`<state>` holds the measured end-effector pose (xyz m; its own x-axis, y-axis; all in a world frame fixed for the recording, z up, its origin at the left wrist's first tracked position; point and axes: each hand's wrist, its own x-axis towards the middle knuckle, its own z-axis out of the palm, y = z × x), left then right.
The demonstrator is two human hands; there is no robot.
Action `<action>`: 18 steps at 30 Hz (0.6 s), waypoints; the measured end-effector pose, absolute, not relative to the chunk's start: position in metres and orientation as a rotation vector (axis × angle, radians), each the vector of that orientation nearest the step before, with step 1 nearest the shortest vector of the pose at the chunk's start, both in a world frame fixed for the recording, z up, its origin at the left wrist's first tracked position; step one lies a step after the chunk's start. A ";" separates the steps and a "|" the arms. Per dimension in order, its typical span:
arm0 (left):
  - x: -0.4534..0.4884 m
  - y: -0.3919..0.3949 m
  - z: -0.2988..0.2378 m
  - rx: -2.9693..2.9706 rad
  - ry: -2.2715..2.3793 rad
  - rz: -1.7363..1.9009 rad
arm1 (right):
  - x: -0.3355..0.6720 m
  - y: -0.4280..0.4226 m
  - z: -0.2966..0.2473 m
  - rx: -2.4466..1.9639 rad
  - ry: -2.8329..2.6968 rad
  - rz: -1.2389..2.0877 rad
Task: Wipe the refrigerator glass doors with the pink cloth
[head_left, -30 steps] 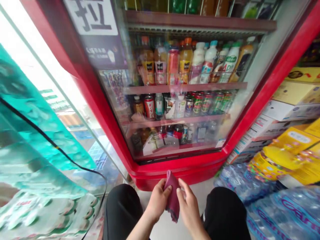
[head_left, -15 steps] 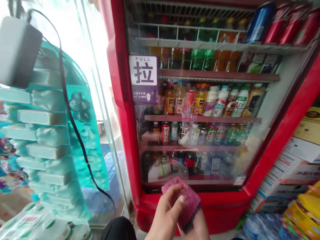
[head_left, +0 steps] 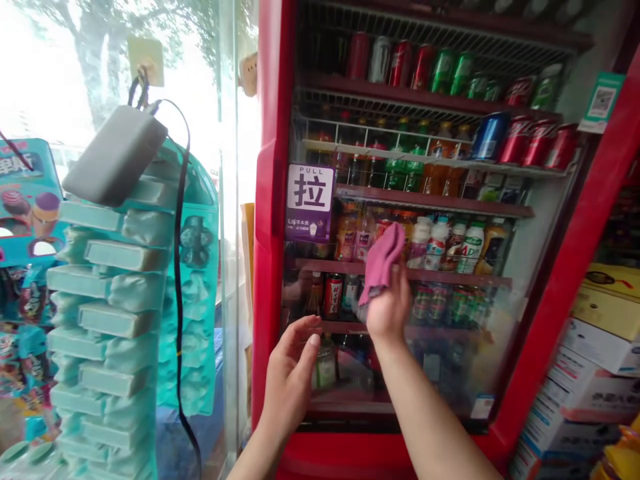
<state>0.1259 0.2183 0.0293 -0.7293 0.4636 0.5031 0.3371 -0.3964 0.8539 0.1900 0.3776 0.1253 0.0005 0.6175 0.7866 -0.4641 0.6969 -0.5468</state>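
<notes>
Raised before the glass door (head_left: 360, 373) of a red drinks fridge (head_left: 273, 220), my right hand (head_left: 390, 307) is closed on a pink cloth (head_left: 383, 260). The cloth overlaps the middle shelf of bottles; whether it touches the glass I cannot tell. Lower and to the left, my left hand (head_left: 295, 367) holds nothing, its fingers curved and apart from the thumb. A purple and white pull sign (head_left: 309, 200) is stuck on the door's left side. Behind the glass stand several rows of cans and bottles.
At the left, a grey box with a cable (head_left: 117, 153) hangs before a teal pocketed hanging display (head_left: 105, 340). Boxes (head_left: 590, 373) are stacked right of the fridge. A black cord (head_left: 179, 320) runs down past the teal display.
My right hand has lifted the cloth from the door's bottom edge to mid-door. My left hand has come away from the cloth, up and left. The view has tilted upward.
</notes>
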 end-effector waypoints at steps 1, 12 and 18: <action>0.124 0.217 0.033 1.120 1.692 2.324 | 0.172 0.371 0.131 -0.146 -1.439 0.671; 0.096 0.189 0.039 1.049 1.939 2.479 | 0.045 0.370 0.111 0.082 -2.124 -0.263; 0.086 0.203 0.037 1.055 1.971 2.445 | 0.069 0.390 0.107 0.092 -2.158 -0.305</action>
<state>0.0860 0.2025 0.0370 -0.7841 0.2504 0.5679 0.5020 -0.2823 0.8175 0.0687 0.3904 0.1074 -0.5706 -0.1805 0.8012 0.0489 0.9664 0.2525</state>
